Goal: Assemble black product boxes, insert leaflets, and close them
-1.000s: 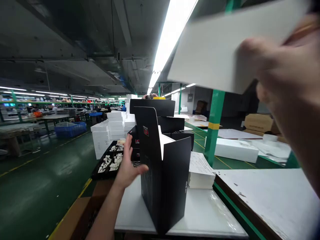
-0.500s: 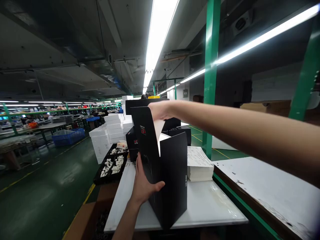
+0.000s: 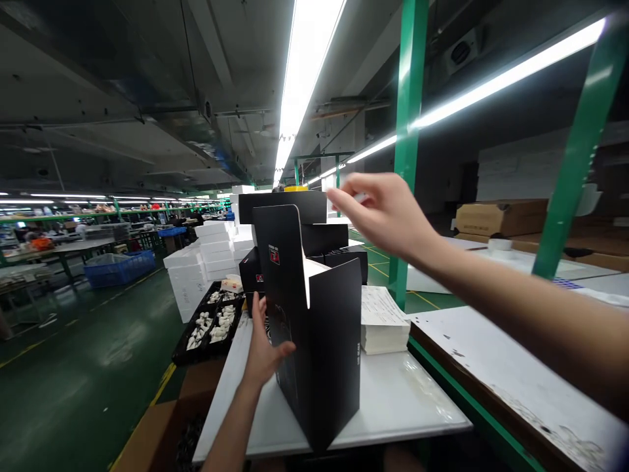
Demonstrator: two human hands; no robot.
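Note:
A tall black box (image 3: 334, 354) stands upright on the white table (image 3: 403, 406), its top flaps raised and something white showing inside the opening. My left hand (image 3: 265, 347) rests against the left side of the box, thumb and fingers apart. Up and to the right of the opening, my right hand (image 3: 381, 213) is in the air, away from the box, with its fingers curled together. Whether it holds anything small is hard to make out.
Behind the box are more black boxes (image 3: 324, 237) and, further left, stacked white boxes (image 3: 213, 252). A black tray (image 3: 211, 322) of small white parts lies left. Right of the box is a paper stack (image 3: 383, 318); a green post (image 3: 407, 151) rises behind it.
My right hand has come out of the box's opening and moved up and right. My left hand has slid slightly left along the box. The view has shifted a little.

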